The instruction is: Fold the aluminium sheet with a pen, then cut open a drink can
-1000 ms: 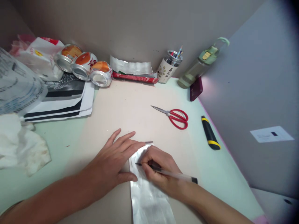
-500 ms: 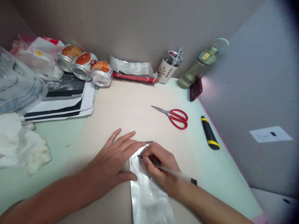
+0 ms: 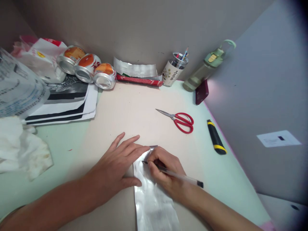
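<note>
A strip of silvery sheet metal (image 3: 154,202) lies lengthwise on the pale board (image 3: 130,112) in front of me. My left hand (image 3: 120,165) rests spread over its left edge, index fingertip near the strip's far end and thumb on the metal. In my right hand (image 3: 166,168) is a pen (image 3: 180,175) with a clear barrel and dark end, gripped near the tip. The pen's tip meets the strip close to its far end. Beyond the hands, red-handled scissors (image 3: 178,120) lie with blades closed.
A black and yellow utility knife (image 3: 216,138) lies right. Along the back are several drink-can pieces (image 3: 105,76), cut metal strips (image 3: 138,70), a pen cup (image 3: 172,72) and a green bottle (image 3: 202,70). Printed papers (image 3: 64,109), a plastic bag (image 3: 21,83) and a white cloth (image 3: 21,150) occupy the left.
The pen's rear end has tipped slightly toward the far side, with the tip shifting very slightly. My left hand and the strip look the same.
</note>
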{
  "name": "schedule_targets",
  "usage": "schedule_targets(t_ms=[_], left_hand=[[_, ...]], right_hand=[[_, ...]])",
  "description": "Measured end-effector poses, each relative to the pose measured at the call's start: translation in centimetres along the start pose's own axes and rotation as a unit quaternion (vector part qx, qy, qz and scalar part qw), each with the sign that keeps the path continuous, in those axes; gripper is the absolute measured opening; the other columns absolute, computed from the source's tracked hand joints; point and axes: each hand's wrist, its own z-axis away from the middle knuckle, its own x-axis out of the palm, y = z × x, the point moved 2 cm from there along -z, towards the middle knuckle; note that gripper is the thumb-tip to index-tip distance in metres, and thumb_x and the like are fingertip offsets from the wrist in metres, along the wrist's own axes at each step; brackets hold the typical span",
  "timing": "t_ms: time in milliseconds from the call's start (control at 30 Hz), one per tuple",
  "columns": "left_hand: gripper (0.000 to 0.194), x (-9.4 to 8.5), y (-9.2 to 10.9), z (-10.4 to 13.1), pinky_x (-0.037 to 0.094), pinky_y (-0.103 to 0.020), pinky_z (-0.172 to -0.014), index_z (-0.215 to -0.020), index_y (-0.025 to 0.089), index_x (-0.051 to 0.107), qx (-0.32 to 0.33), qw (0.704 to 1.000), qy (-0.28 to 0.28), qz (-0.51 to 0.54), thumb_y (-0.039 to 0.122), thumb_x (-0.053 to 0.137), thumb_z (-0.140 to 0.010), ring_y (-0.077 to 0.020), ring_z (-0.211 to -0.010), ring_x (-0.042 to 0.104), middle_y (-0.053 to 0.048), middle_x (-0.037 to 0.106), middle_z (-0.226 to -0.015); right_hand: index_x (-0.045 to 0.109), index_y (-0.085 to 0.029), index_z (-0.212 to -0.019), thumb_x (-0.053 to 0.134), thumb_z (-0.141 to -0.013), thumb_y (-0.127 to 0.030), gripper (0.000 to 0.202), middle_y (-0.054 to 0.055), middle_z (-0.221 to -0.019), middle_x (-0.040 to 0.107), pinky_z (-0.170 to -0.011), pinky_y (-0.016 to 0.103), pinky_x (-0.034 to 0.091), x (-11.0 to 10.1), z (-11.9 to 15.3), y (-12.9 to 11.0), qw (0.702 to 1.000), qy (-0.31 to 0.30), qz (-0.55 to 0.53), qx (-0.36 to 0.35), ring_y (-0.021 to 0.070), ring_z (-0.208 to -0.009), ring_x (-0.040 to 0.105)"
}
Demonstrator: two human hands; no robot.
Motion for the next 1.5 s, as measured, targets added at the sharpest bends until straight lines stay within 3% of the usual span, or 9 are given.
schedule_targets(t_ms=[267,900,1133,1333,1500], left_hand=[[0.075,0.06,-0.11,0.03,0.007,-0.053,-0.121,-0.145,0.031,0.038,-0.001,1.000,0.002,0.013,0.049,0.074,-0.082,-0.0296,-0.145,0.034,-0.005,0.061,-0.139],[0.076,0.02,-0.06,0.06,0.005,-0.050,-0.122,-0.144,0.031,0.038,0.001,1.000,-0.003,0.008,0.052,0.074,-0.081,-0.0276,-0.147,0.030,-0.002,0.058,-0.142],[0.082,0.01,0.02,0.08,0.003,-0.046,-0.121,-0.146,0.031,0.034,0.004,1.000,0.005,0.000,0.046,0.079,-0.079,-0.0259,-0.146,0.031,-0.001,0.059,-0.141],[0.076,0.00,0.04,0.06,0.004,-0.046,-0.121,-0.142,0.029,0.040,0.001,1.000,0.002,-0.001,0.048,0.078,-0.079,-0.0269,-0.146,0.032,-0.002,0.060,-0.139],[0.081,0.06,-0.02,0.03,0.000,-0.042,-0.121,-0.143,0.029,0.036,0.005,1.000,0.005,-0.010,0.047,0.081,-0.077,-0.0251,-0.146,0.031,-0.001,0.060,-0.139]], right_hand=[[0.050,-0.021,-0.076,0.055,-0.086,-0.008,0.017,-0.003,-0.075,0.052,-0.062,0.024,0.038,-0.05,0.05,-0.10,1.000,-0.010,-0.004,0.005,0.0120,-0.067,0.048],[0.051,-0.021,-0.076,0.055,-0.086,-0.007,0.018,-0.002,-0.075,0.052,-0.064,0.025,0.037,-0.16,0.28,-0.49,0.997,-0.067,-0.022,-0.007,0.0130,-0.071,0.048],[0.050,-0.021,-0.077,0.056,-0.087,-0.009,0.017,-0.003,-0.074,0.050,-0.063,0.025,0.037,-0.02,0.15,-0.24,0.999,-0.035,-0.023,0.000,0.0123,-0.069,0.046],[0.050,-0.021,-0.078,0.053,-0.087,-0.008,0.017,-0.003,-0.077,0.052,-0.064,0.024,0.037,0.25,0.19,0.19,1.000,0.009,0.001,0.000,0.0116,-0.069,0.048],[0.051,-0.021,-0.078,0.054,-0.088,-0.010,0.015,-0.003,-0.077,0.052,-0.064,0.023,0.037,0.27,0.12,0.16,1.000,0.000,-0.014,0.001,0.0114,-0.069,0.048]])
